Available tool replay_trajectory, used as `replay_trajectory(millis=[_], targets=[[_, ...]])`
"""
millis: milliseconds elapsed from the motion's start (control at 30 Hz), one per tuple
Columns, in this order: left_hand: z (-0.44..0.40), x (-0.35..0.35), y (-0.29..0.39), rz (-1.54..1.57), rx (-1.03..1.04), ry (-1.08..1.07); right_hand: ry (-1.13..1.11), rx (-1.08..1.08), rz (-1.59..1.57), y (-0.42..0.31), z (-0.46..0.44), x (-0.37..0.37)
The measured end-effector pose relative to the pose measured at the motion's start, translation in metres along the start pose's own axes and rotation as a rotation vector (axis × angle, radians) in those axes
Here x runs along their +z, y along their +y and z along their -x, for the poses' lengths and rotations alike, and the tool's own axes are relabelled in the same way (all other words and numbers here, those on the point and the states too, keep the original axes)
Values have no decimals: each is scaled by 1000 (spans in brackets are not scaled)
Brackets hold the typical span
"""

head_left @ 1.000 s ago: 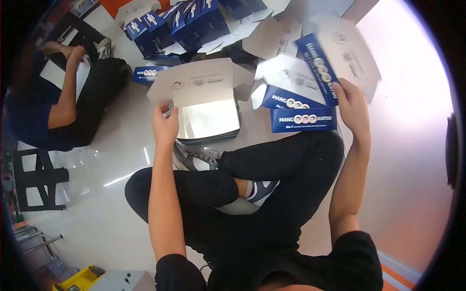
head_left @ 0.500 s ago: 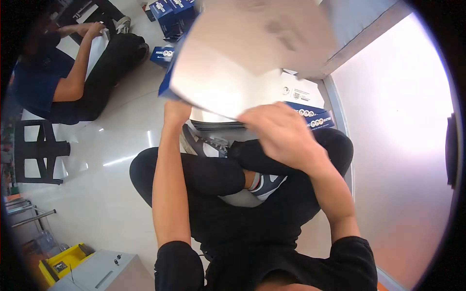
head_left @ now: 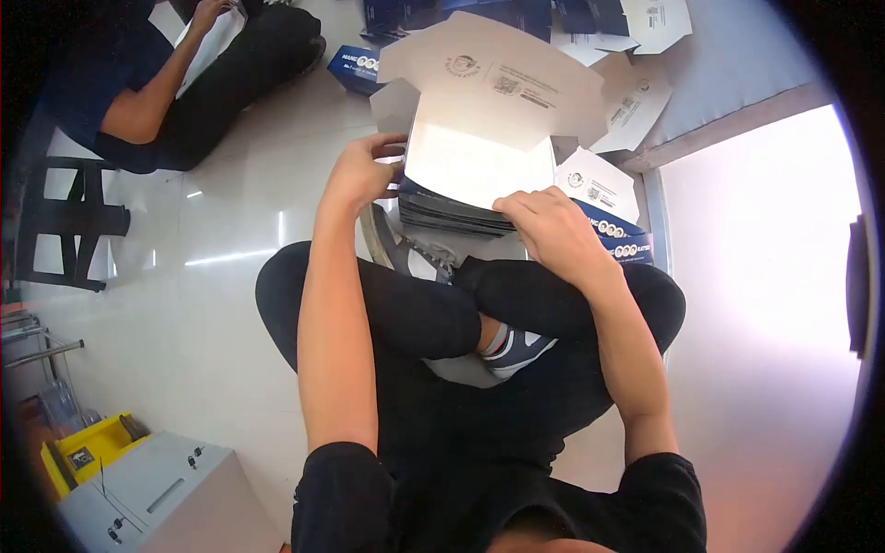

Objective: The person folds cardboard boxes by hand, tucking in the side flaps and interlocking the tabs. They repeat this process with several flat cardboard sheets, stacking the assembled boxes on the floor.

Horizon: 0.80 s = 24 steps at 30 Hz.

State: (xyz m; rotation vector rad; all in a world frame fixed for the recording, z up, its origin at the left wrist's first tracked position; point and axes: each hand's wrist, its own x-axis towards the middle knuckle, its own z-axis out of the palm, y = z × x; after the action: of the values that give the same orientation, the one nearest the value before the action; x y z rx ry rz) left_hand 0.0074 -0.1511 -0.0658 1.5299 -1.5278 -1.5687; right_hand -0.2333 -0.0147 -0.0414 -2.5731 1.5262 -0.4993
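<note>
A partly folded white-lined carton box (head_left: 479,166) rests on a stack of flat cartons (head_left: 452,217) in front of my crossed legs. Its lid, printed with a logo and text, stands up and tilts away from me. My left hand (head_left: 367,170) is at the box's left side, fingers apart and reaching toward the wall; their tips are partly hidden. At the front right corner, my right hand (head_left: 553,226) has its fingers curled over the carton's edge, with the thumb out of sight.
Blue folded boxes (head_left: 619,235) lie to the right, against the wall. More blue and white cartons (head_left: 507,18) are piled beyond. Another person (head_left: 138,101) sits at the upper left near a black stool (head_left: 74,221). A grey cabinet (head_left: 157,498) stands at the lower left.
The carton has come down from a raised, blurred position onto the stack, and its printed lid shows clearly. My left hand has loosened its fingers beside it; my right hand stays at the front edge.
</note>
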Motion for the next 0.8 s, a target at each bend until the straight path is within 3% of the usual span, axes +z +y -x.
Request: replay_trajectory(millis=[167,333,433,800], targets=[[-3,-2,-9,-70,50,-1,-44,39,111,-5,-6,5],[0,-1,-13,-380,341,-1,-19,51,210,-13,-5,-1],[13,2,-1,-506,299,-13,1,61,229,-15,0,-5],[12,9,-5,-509,329,0,74,17,296,-18,10,-3]])
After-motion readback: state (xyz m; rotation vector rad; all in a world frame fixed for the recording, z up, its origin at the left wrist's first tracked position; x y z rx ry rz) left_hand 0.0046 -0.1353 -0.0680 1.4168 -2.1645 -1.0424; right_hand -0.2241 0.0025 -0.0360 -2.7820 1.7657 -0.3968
